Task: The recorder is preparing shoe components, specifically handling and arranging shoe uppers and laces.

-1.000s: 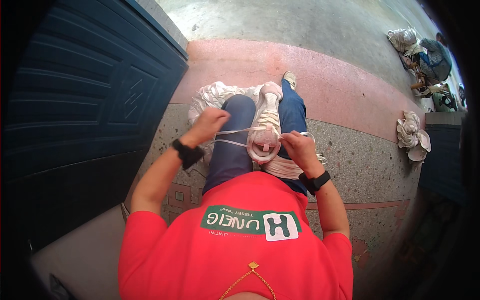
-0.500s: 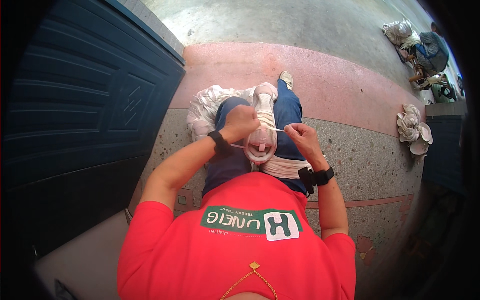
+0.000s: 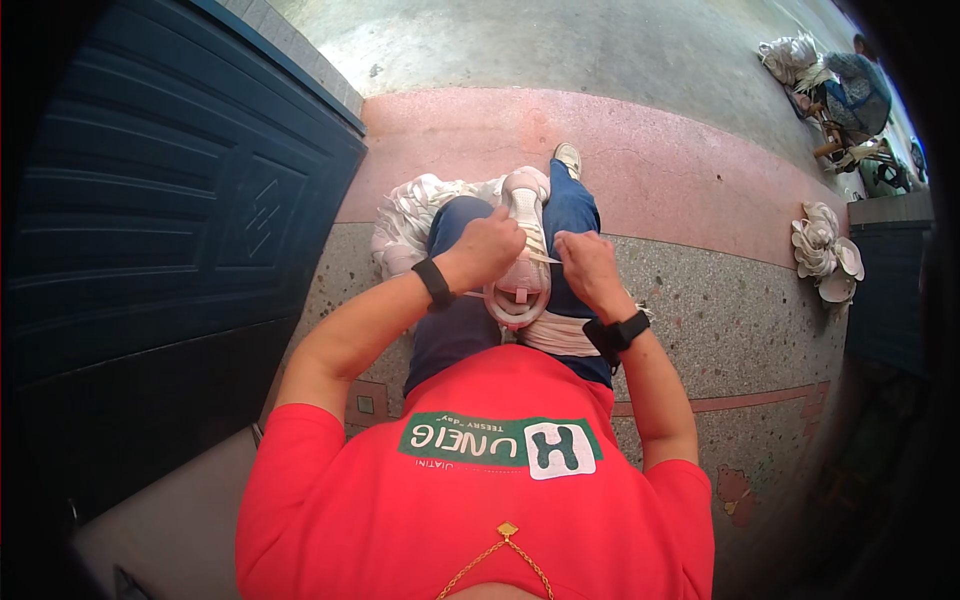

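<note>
A pale pink and white shoe upper (image 3: 522, 196) rests over my thighs, its toe pointing away from me and its heel opening (image 3: 517, 312) nearest my body. Cream lacing (image 3: 537, 243) crosses its middle. My left hand (image 3: 488, 247) is closed against the upper's left side, and its curled fingers hide what they hold. At the right of the lacing, my right hand (image 3: 590, 268) pinches a white shoelace that stretches from the upper. A bundle of white laces (image 3: 570, 334) lies across my right thigh, close to that wrist.
Beyond my left leg is a heap of white uppers (image 3: 402, 222). A dark blue door (image 3: 140, 190) stands at the left. White shoe pieces (image 3: 826, 250) are piled on the floor at the right. Another person (image 3: 856, 95) sits far right beside a white bundle (image 3: 790, 58).
My right hand has moved slightly up and left, nearer the upper, and its fingers have curled in more. My left hand has shifted a little along the upper's side.
</note>
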`<state>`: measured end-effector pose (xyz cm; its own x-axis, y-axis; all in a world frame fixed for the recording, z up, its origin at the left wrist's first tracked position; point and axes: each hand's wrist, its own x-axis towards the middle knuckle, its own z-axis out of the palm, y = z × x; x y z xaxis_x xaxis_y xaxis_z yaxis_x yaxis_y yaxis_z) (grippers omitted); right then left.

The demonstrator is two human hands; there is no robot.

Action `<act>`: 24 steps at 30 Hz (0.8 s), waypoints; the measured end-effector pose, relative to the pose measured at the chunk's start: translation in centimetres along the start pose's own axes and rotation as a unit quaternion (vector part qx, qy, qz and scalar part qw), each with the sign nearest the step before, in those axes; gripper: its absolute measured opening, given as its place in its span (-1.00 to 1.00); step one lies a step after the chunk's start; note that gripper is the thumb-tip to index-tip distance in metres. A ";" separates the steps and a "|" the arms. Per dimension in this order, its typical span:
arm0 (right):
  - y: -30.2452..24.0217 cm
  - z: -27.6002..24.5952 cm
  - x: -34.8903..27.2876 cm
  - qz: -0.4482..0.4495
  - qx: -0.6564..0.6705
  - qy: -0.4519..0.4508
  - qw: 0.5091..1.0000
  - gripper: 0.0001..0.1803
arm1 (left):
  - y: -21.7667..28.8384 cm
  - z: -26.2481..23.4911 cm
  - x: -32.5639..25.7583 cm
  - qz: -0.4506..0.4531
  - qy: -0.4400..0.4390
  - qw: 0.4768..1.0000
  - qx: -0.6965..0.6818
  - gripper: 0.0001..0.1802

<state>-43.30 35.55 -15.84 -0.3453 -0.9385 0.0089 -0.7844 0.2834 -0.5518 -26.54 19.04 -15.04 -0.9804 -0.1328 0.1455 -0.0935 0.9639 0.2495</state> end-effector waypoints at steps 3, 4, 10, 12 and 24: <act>-1.4 -0.6 0.5 0.026 -0.069 -0.128 0.989 -0.60 | 0.0 0.3 -0.4 -0.055 0.052 0.997 -0.008 -0.87; -1.2 -0.2 0.6 0.039 -0.075 -0.143 0.986 -0.58 | -0.3 0.5 -0.8 -0.095 0.070 0.992 -0.034 -0.87; -0.4 0.0 0.6 0.097 -0.063 -0.234 0.965 -0.52 | -1.7 -0.6 -1.0 -0.278 -0.021 0.835 -0.475 -0.82; -0.4 -0.5 0.5 0.097 -0.029 -0.225 0.969 -0.56 | -2.1 -1.0 -1.2 -0.293 -0.053 0.763 -0.573 -0.80; 5.9 -3.5 -6.3 -0.132 -0.216 0.169 0.953 -0.86 | 0.7 1.0 -0.5 -0.116 0.100 0.969 -0.196 -0.86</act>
<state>-47.57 43.84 -16.28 -0.1950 -0.8918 0.4083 -0.9806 0.1689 -0.0995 -26.31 19.97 -15.91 -0.8842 -0.4155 0.2136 -0.1965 0.7455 0.6368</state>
